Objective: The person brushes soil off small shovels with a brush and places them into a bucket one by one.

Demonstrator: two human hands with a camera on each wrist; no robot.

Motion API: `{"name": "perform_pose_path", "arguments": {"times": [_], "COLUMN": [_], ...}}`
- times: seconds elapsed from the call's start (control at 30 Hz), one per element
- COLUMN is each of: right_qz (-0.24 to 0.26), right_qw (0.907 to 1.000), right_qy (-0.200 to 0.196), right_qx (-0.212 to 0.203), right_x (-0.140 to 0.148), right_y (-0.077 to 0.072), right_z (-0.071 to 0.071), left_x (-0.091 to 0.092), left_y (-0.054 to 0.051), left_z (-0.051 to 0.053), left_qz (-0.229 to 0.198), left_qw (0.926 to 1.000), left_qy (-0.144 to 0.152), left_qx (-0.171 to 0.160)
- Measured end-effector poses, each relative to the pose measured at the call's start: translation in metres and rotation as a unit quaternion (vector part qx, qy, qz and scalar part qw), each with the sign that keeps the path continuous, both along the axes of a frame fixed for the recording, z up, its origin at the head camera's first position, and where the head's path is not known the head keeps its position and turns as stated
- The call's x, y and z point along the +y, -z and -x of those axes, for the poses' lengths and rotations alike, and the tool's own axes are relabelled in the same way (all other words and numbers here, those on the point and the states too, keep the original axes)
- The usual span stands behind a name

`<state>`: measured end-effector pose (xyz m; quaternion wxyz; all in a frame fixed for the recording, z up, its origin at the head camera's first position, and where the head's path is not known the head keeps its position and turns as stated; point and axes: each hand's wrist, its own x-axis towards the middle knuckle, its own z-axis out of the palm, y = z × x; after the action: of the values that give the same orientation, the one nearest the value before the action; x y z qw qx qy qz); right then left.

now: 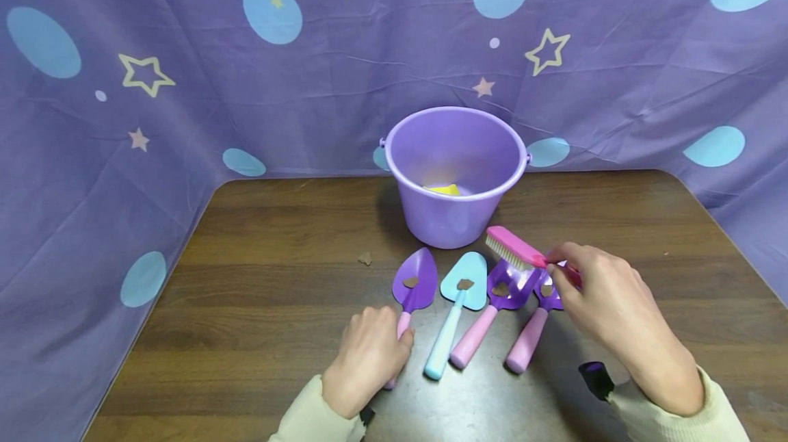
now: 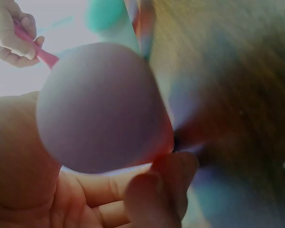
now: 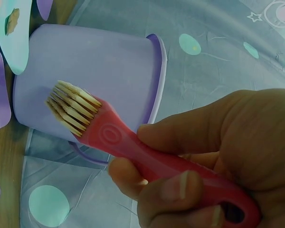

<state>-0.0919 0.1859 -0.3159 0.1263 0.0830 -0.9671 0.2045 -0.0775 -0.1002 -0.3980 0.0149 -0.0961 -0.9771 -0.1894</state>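
In the head view the right hand [image 1: 622,319] grips the handle of a pink brush [image 1: 514,247], its bristles facing down over a purple shovel [image 1: 507,284]. The right wrist view shows the fingers curled round the brush [image 3: 156,161]. The left hand [image 1: 369,353] holds the pink handle of a purple pointed trowel [image 1: 418,278], whose blade carries a brown piece [image 1: 410,282]. In the left wrist view the handle's round end [image 2: 104,109] fills the middle. Between the hands lie a light blue trowel [image 1: 464,267] and another pink-handled tool [image 1: 527,343], each with a brown piece on its head.
A light purple bucket [image 1: 446,223] stands behind the tools, with something yellow [image 1: 446,189] inside. Another brown piece [image 1: 365,258] lies on the wooden table [image 1: 277,278] to the left. A purple patterned cloth [image 1: 345,86] hangs behind the table.
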Motion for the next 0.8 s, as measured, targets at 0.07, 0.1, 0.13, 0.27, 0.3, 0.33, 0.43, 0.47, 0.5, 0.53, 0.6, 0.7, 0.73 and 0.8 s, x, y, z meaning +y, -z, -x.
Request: {"name": "perform_pose_path", "arguments": {"times": [0.07, 0.1, 0.13, 0.27, 0.3, 0.33, 0.43, 0.47, 0.5, 0.53, 0.6, 0.7, 0.73, 0.8], "right_qz": [0.0, 0.0, 0.0, 0.002, 0.002, 0.001, 0.001, 0.001, 0.001, 0.001, 0.002, 0.002, 0.002, 0.002], "right_qw": [1.0, 1.0, 1.0, 1.0, 1.0, 1.0, 1.0, 1.0, 1.0, 1.0, 1.0, 1.0, 1.0, 1.0], "right_qy": [0.0, 0.0, 0.001, 0.002, 0.001, 0.001, 0.001, 0.001, 0.0, 0.0, -0.001, -0.002, -0.003, -0.003], "right_qx": [-0.001, -0.002, -0.004, -0.006, -0.006, -0.005, -0.003, -0.003, -0.003, -0.003, -0.002, 0.001, 0.002, 0.006], "right_x": [-0.0001, -0.0002, -0.0002, -0.0003, -0.0003, -0.0002, 0.0, 0.0, 0.0, -0.0001, -0.0005, -0.0013, -0.0013, -0.0014], "right_y": [0.0002, 0.0003, 0.0003, 0.0005, 0.0005, 0.0006, 0.0006, 0.0005, 0.0005, 0.0004, 0.0004, 0.0006, 0.0007, 0.0011], "right_z": [-0.0001, -0.0002, -0.0003, -0.0003, -0.0003, -0.0002, -0.0002, -0.0002, -0.0003, -0.0004, -0.0007, -0.0009, -0.001, -0.0011], "left_x": [-0.0003, -0.0005, -0.0006, -0.0017, -0.0021, -0.0025, -0.0037, -0.004, -0.0043, -0.0046, -0.0052, -0.0063, -0.0066, -0.0074], "left_y": [-0.0002, -0.0003, -0.0003, 0.0, 0.0001, 0.0001, -0.0004, -0.0009, -0.0016, -0.0024, -0.0047, -0.0076, -0.0083, -0.0088], "left_z": [-0.0003, -0.0005, -0.0005, -0.0003, -0.0001, 0.0001, 0.0005, 0.0007, 0.0008, 0.0006, 0.0003, -0.0002, -0.0002, 0.0004], "left_qz": [0.0, 0.0, 0.0, 0.004, 0.005, 0.005, 0.008, 0.008, 0.009, 0.01, 0.012, 0.016, 0.017, 0.019], "left_qw": [1.0, 1.0, 1.0, 1.0, 1.0, 1.0, 0.9999, 0.9999, 0.9999, 0.9999, 0.9999, 0.9998, 0.9998, 0.9997], "left_qy": [0.002, 0.003, 0.004, 0.003, 0.003, 0.004, 0.006, 0.005, 0.003, 0.002, -0.002, -0.008, -0.009, -0.012], "left_qx": [0.0, -0.002, -0.003, -0.006, -0.007, -0.007, -0.008, -0.01, -0.01, -0.008, -0.005, 0.002, 0.005, 0.012]}}
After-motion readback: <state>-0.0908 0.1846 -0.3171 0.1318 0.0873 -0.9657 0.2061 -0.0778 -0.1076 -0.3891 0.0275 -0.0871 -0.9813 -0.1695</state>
